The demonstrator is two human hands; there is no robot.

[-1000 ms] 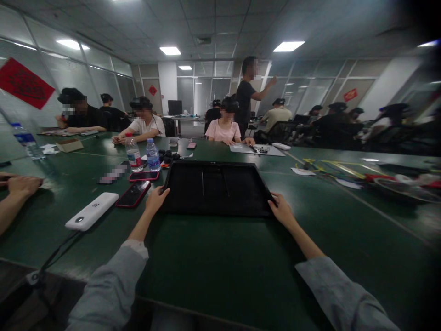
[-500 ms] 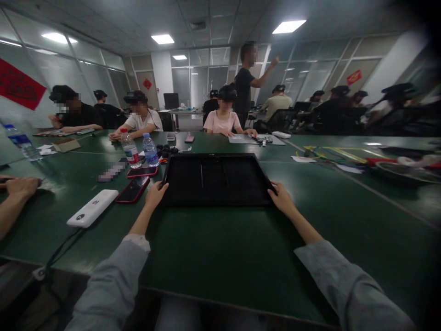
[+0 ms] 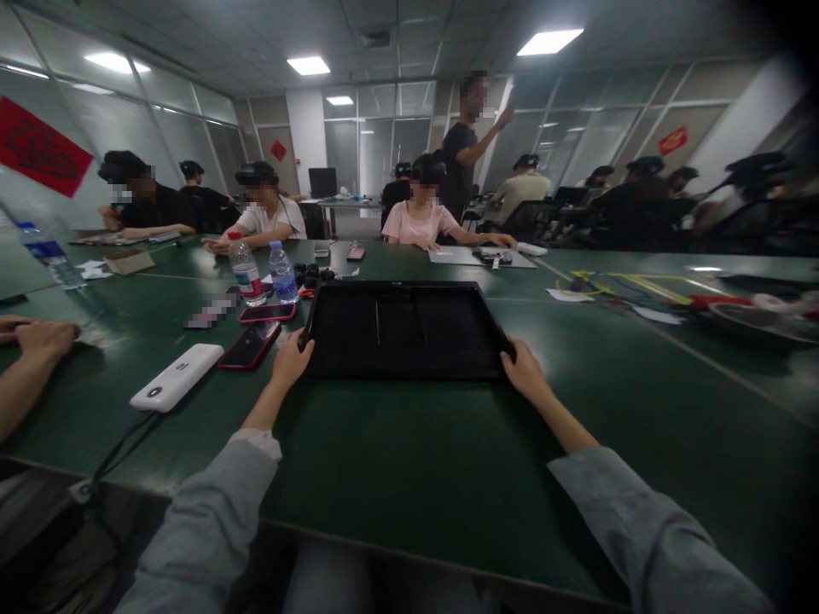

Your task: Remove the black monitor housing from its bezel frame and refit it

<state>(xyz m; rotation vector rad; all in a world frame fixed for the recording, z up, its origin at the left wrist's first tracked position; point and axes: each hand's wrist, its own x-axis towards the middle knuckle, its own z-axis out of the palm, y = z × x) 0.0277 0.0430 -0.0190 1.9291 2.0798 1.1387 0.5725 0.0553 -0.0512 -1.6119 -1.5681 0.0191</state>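
A wide black rectangular tray (image 3: pixel 400 333) with raised edges rests at the table in front of me, two thin pale lines running down its dark inside. On its far rim is a small light mark, too small to read. My left hand (image 3: pixel 293 354) grips the tray's left side, thumb on top and fingers curled around the edge. At the opposite side my right hand (image 3: pixel 523 367) grips the right edge the same way. Both hands' fingertips are partly hidden beneath the tray.
Left of the tray are phones (image 3: pixel 249 344), a white power bank (image 3: pixel 177 377) with a cable, and two water bottles (image 3: pixel 283 273). Another person's hand (image 3: pixel 48 338) rests at the far left. Cables and a metal pan (image 3: pixel 755 326) lie right. Co-workers sit across the green table (image 3: pixel 409 469).
The view has shifted slightly, while my hands keep their hold on the tray's sides. Across the table, the person in pink has stretched an arm further to the right.
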